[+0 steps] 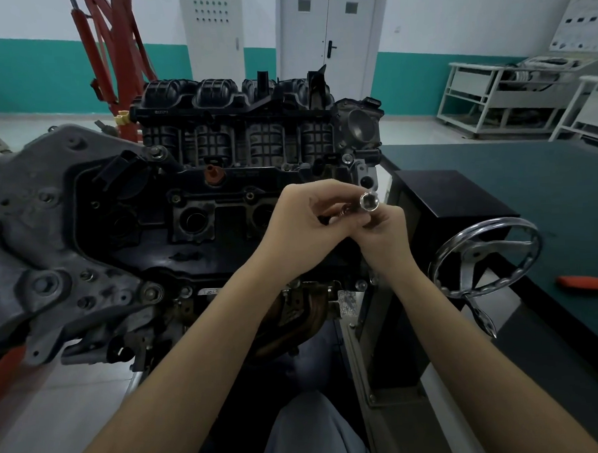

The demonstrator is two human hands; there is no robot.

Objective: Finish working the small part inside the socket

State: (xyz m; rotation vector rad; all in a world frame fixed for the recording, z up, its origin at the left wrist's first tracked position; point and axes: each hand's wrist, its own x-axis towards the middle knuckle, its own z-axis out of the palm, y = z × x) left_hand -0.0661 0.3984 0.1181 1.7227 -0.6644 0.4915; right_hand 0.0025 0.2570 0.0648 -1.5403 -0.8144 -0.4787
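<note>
Both my hands meet in front of a black car engine (199,182) mounted on a stand. My right hand (382,233) pinches a shiny metal socket (369,201), whose open end faces the camera. My left hand (306,222) has its fingers curled round a small part at the socket's other end, mostly hidden by the fingers. The hands hover over the engine's valve cover, near its right end, above two open square plug wells (194,220).
A chrome handwheel (485,257) on the stand sits right of my hands, beside a black box (450,199). A dark green bench (546,195) carries a red-handled tool (588,282). A red hoist (112,53) stands behind the engine; white racks (511,97) stand far right.
</note>
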